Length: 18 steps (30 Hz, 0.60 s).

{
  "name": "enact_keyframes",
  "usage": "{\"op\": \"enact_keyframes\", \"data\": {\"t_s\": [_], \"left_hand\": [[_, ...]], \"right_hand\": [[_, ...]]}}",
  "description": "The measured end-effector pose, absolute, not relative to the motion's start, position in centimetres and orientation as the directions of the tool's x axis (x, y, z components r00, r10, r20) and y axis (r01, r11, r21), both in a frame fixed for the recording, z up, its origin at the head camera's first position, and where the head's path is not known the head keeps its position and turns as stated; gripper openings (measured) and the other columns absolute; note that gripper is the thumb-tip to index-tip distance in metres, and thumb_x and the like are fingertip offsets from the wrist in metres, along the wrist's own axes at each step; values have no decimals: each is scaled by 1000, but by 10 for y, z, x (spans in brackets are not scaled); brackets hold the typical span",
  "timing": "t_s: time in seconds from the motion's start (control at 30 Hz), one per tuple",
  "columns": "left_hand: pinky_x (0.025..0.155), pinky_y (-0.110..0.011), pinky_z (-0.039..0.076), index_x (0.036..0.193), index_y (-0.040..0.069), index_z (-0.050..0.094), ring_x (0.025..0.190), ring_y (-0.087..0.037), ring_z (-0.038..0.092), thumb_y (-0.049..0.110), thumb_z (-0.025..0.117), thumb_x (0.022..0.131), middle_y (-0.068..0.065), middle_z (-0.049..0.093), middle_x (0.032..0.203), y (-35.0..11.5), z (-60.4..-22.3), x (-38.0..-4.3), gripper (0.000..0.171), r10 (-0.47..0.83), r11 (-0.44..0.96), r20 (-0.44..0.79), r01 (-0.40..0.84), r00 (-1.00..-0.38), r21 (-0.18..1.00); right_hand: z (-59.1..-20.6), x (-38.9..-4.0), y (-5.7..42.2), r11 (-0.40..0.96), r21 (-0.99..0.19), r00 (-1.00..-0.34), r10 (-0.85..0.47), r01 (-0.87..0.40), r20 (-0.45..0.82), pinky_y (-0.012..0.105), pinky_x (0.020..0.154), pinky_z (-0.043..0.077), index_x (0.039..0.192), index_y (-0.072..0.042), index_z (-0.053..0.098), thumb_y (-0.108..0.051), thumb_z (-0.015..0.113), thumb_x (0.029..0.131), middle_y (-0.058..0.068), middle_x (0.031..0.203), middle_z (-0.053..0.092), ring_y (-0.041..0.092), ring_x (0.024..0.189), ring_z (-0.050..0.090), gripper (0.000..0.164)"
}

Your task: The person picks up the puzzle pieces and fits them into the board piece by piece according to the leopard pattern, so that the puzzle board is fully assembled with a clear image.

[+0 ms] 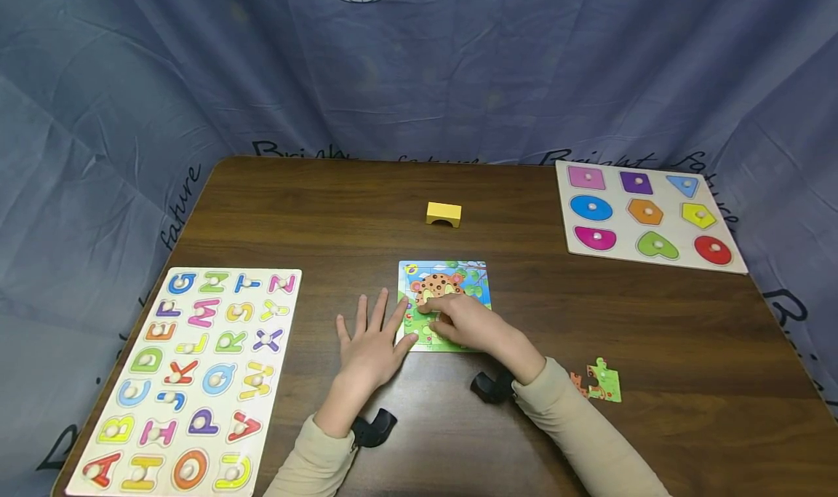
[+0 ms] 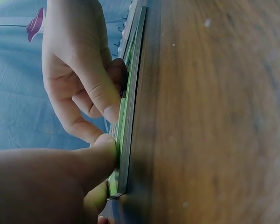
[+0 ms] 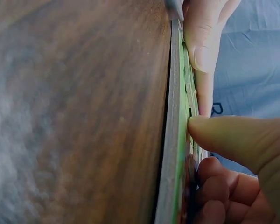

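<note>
A jigsaw puzzle [image 1: 474,293] with a spotted animal, green ground and blue sky lies flat in its thin frame at the table's middle. My left hand [image 1: 371,351] is spread at its left side, thumb and index finger touching the lower left part. My right hand [image 1: 474,324] reaches over the puzzle from the right, its index fingertip and thumb pressing on the picture's lower middle. The right wrist view shows the right thumb [image 3: 214,133] against the puzzle's surface, with the other fingers bent beneath. Part of the picture is hidden under this hand.
Loose jigsaw pieces [image 1: 607,382] lie right of my right sleeve, partly overlapped by it. An alphabet board [image 1: 220,297] with knobbed letters fills the left side. A shapes board [image 1: 625,228] sits at the back right. Behind the puzzle stands a yellow arch block [image 1: 444,212].
</note>
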<state>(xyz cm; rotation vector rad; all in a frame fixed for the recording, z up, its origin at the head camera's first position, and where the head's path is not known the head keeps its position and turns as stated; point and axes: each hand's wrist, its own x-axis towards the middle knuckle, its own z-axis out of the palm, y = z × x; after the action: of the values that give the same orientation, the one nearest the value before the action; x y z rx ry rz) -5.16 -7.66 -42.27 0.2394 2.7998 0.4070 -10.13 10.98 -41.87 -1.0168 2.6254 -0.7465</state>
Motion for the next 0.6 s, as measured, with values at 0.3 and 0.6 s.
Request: {"op": "enact_keyframes", "data": {"t_s": [0.3,0.6], "left_hand": [[98,-63,-2,145,33,20,135,-33,-2,55,34,91,-3,6,151,-75,-423,-51,60,190,950,-276,106,-942,292],[98,-64,-1,144,31,22,135,-34,0,55,35,91,-4,10,151,-74,-425,-52,60,190,950,-250,113,-949,290]], "right_hand": [[-422,-101,110,631,-556,-747,-664,-541,-26,23,60,41,111,-5,64,-8,63,83,2,94,64,5,61,46,28],[-418,-99,113,618,-582,-726,-684,-529,-67,24,54,36,116,-5,61,-16,66,83,-5,63,47,6,54,40,36]]}}
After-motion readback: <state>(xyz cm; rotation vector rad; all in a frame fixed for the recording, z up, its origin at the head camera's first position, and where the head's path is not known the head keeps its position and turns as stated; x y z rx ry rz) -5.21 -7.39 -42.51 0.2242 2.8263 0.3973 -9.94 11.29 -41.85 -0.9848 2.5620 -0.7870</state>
